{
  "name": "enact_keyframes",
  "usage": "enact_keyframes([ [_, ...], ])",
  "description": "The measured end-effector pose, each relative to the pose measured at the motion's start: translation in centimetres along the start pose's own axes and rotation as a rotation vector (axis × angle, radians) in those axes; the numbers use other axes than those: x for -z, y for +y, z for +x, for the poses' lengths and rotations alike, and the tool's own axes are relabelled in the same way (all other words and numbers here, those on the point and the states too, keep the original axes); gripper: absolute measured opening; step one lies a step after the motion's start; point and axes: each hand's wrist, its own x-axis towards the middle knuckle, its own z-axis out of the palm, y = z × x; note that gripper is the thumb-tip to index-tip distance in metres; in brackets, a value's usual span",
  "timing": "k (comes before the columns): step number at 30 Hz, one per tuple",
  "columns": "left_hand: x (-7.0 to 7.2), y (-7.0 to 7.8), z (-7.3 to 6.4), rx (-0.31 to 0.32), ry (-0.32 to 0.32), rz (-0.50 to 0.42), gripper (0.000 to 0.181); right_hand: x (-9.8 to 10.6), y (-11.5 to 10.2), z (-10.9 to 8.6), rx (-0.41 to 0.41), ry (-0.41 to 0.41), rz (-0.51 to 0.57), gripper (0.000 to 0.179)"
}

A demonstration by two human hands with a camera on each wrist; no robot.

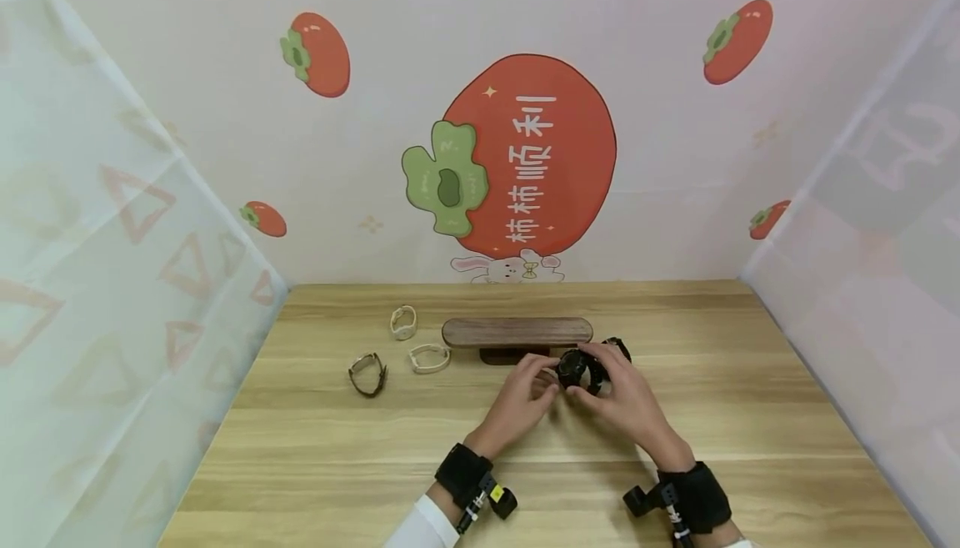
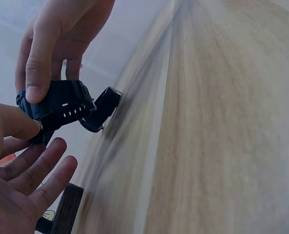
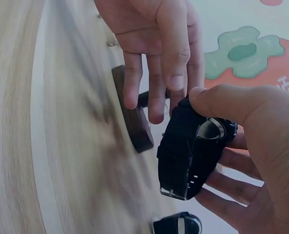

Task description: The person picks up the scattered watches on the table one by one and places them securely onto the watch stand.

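Note:
A black wristwatch (image 1: 573, 367), its strap closed in a loop, is held up between both hands, in front of the right end of a dark wooden bar (image 1: 517, 332). My right hand (image 1: 626, 398) grips it by the strap side, thumb on one face and fingers behind, as the right wrist view shows. From the left, my left hand (image 1: 517, 398) pinches the watch's edge with thumb and forefinger; its other fingers (image 2: 51, 168) spread loosely. A second black watch (image 2: 103, 109) stands on the table just beyond, partly hidden by the right hand in the head view.
Left of the bar lie two pale watches (image 1: 403, 324) (image 1: 430, 359) and a dark-strapped watch (image 1: 367, 374). The bar rests on a short black base (image 1: 504, 356). Printed cloth walls (image 1: 360, 156) enclose the wooden table (image 1: 315, 448) at the back and sides.

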Motion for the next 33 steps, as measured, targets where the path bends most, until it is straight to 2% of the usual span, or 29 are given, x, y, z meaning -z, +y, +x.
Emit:
enact_keyframes([
  [7,1.0,-0.4,-1.1,0.001,0.060,-0.033,0.040,-1.1,-0.7,0.4,0.056,0.009,0.023,0.072],
  [13,1.7,-0.8,-2.0,-0.020,0.108,-0.029,0.047,-1.5,-1.4,0.8,0.093,-0.015,0.072,0.072],
  [23,3.2,-0.4,-3.2,-0.101,0.170,-0.049,0.048,-2.2,-2.6,1.5,0.096,-0.096,0.278,0.073],
  [29,3.7,-0.8,-3.6,-0.140,0.199,-0.056,0.047,-2.7,-3.1,1.9,0.097,-0.122,0.332,0.072],
  [33,4.2,-1.0,-3.6,-0.161,0.198,-0.087,0.055,-3.1,-3.2,2.2,0.128,-0.115,0.349,0.074],
])
